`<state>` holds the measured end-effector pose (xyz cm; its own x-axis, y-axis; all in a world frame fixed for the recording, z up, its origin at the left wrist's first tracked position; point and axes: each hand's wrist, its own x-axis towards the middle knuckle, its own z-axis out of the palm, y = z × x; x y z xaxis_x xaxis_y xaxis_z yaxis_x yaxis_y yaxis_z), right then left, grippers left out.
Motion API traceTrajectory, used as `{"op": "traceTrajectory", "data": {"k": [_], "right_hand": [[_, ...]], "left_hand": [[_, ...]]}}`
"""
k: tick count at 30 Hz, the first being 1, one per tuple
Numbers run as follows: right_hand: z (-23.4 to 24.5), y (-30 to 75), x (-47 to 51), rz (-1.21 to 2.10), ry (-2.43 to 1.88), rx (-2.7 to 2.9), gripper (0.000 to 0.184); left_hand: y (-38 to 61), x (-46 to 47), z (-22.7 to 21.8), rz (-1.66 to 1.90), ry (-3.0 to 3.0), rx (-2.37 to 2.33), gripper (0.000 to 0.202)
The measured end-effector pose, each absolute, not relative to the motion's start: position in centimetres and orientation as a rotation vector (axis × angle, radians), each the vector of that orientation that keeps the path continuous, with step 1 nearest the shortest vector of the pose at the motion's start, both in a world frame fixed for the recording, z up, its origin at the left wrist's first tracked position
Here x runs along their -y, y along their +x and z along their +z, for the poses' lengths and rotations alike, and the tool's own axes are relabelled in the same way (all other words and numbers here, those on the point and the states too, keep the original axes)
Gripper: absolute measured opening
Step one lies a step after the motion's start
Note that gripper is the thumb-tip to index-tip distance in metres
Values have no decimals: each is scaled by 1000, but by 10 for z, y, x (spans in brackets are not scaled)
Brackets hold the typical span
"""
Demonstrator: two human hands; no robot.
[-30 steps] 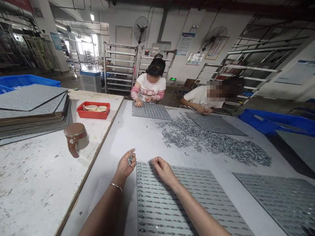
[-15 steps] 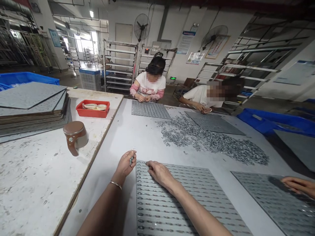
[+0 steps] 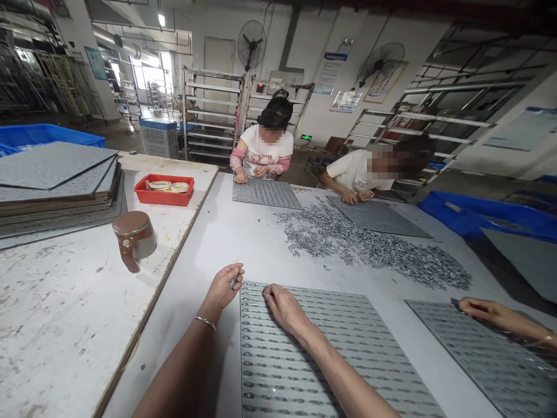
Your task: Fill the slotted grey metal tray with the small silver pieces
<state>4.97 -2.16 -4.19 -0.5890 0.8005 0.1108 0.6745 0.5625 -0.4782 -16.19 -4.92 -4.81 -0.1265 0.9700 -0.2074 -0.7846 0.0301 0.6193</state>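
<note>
My left hand [image 3: 225, 285] is cupped shut on a handful of small metal parts [image 3: 234, 282], beside the top left corner of a grey slotted tray [image 3: 348, 348] that lies in front of me. Several small metal parts sit in the tray's rows. My right hand [image 3: 282, 306] rests on the tray's top rows near that corner, fingers curled in a pinch against a slot; what it pinches is too small to see. The two hands are about a hand's width apart.
A heap of loose metal parts [image 3: 374, 247] spreads across the table's middle. A co-worker's hand [image 3: 476, 309] reaches onto a second tray [image 3: 500, 360] at right. Two people work at trays [image 3: 265, 194] across the table. A brown mug [image 3: 133, 237], red bin [image 3: 164, 190] and stacked boards [image 3: 56, 186] stand left.
My right hand has come down from just above the tray onto its top rows. A co-worker's hand has come in from the right onto the second tray. My left hand has barely moved.
</note>
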Motion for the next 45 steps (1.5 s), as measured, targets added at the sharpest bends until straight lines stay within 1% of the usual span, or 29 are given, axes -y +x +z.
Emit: {"op": "traceTrajectory", "data": {"k": [2, 8, 13, 15, 17, 18, 21, 22, 24, 27, 35, 40, 43, 45], "right_hand": [[-39, 45, 18, 581, -1201, 2462, 25], [-41, 21, 11, 665, -1257, 2415, 20], [-49, 7, 9, 648, -1374, 2381, 21], [-50, 6, 8, 647, -1412, 2359, 17], [-48, 6, 7, 661, -1432, 2323, 9], [-46, 7, 7, 673, -1434, 2303, 9], [-37, 10, 11, 724, -1395, 2212, 15], [-33, 11, 13, 768, -1347, 2157, 20], [-26, 11, 17, 907, -1213, 2034, 30], [-18, 9, 23, 1132, -1067, 1901, 38], [-13, 6, 23, 1454, -946, 1630, 39], [-30, 20, 11, 1451, -1067, 1546, 42], [-43, 28, 9, 1426, -1146, 1679, 43], [-48, 31, 10, 1418, -1196, 1757, 39]], "left_hand": [[-163, 49, -49, 1555, 337, -727, 29], [-163, 47, -53, 1558, 340, -744, 30], [-161, 46, -56, 1525, 366, -756, 36], [-160, 46, -56, 1513, 387, -759, 37], [-159, 46, -55, 1496, 411, -758, 38], [-158, 46, -54, 1486, 423, -756, 39], [-157, 48, -50, 1448, 462, -753, 41], [-156, 49, -49, 1436, 477, -750, 40], [-155, 50, -47, 1413, 509, -739, 40], [-154, 52, -44, 1374, 548, -722, 42], [-149, 58, -41, 1292, 603, -727, 45], [-153, 53, -43, 1377, 552, -775, 45], [-159, 50, -44, 1451, 506, -788, 44], [-161, 48, -44, 1479, 474, -794, 47]]}}
